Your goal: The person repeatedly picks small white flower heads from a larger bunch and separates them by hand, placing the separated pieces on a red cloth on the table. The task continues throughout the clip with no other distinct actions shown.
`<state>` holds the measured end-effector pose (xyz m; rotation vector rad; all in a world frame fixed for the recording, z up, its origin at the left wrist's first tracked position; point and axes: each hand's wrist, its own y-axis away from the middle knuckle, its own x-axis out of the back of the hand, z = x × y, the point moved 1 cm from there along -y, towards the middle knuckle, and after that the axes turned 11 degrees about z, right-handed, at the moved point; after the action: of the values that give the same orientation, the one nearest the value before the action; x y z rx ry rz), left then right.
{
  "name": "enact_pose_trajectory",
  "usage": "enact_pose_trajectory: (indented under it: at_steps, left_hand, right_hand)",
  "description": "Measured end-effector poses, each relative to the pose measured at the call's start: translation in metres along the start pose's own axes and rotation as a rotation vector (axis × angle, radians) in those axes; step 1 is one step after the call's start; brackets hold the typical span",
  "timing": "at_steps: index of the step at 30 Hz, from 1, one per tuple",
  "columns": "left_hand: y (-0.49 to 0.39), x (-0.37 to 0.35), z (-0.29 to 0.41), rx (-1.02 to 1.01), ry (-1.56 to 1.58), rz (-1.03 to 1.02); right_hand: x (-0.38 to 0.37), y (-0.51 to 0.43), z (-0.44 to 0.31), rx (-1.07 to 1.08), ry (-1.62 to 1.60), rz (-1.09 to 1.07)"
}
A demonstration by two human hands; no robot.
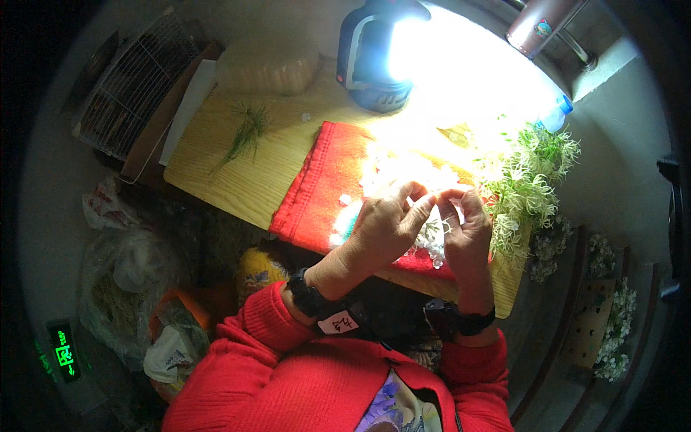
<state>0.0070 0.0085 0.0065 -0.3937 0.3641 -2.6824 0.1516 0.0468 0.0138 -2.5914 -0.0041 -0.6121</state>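
Note:
My left hand (386, 224) and my right hand (467, 232) meet fingertip to fingertip above a red towel (318, 183). Thumb and forefinger of each are pinched on a small pale flower piece, largely hidden by the fingers and glare. Just below and between the hands is a white artificial flower sprig (432, 232) with thin stems; whether it hangs from the fingers or rests on the towel is unclear. Beyond the hands lies a heap of white petals (399, 170), washed out by the light. One loose white blossom (345, 200) sits left of my left hand.
A lit lamp (372, 59) stands at the back of the wooden table (216, 156). Bunched green-white artificial plants (526, 178) cover its right side, near a blue-capped bottle (556, 116). Green sprigs (245, 135) lie left. A wire cage (140, 81) and plastic bags (132, 264) are further left.

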Motion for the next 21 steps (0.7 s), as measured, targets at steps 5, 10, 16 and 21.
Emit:
enact_pose_trajectory:
  at_steps: [5, 10, 16, 21]
  left_hand:
    - [0.000, 0.001, -0.001, 0.066, 0.024, -0.015]
    - [-0.002, 0.002, -0.009, -0.115, -0.048, -0.026]
    - [-0.004, 0.006, -0.009, 0.034, 0.054, -0.123]
    - [0.002, 0.002, -0.002, -0.073, -0.017, -0.022]
  right_hand:
    - [-0.004, 0.003, -0.001, 0.197, 0.120, 0.022]
    - [-0.011, 0.005, -0.003, 0.394, 0.152, 0.041]
    - [-0.006, 0.004, -0.004, 0.040, 0.037, 0.019]
    - [-0.002, -0.004, 0.004, -0.323, -0.250, 0.021]
